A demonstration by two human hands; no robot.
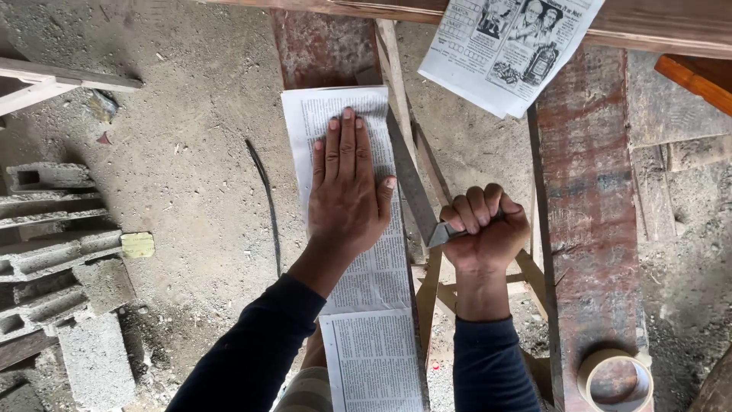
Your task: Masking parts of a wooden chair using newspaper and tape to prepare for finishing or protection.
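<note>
A dusty grey concrete floor (191, 152) fills most of the frame, with broken grey concrete blocks (61, 252) stacked at the left edge. On the right a long reddish-brown weathered wooden plank (591, 214) runs from the top down to the bottom edge, and a roll of pale beige masking tape (616, 380) sits on its lower end. A loose sheet of printed newspaper with pictures (507, 49) lies at the upper right. In the centre a long narrow strip of black-and-white newspaper (366, 267) runs from upper middle to the bottom edge, laid over a narrow board. The left hand (347, 191), coming up from the lower middle in a dark navy sleeve, lies flat and open on the upper part of this strip, fingers together pointing to the top of the frame. Just beside it on the right, the right hand (484, 229) is closed in a tight fist around the handle of a flat grey metal blade (412, 179), which slants up and left along the strip's right edge, near the left thumb
</note>
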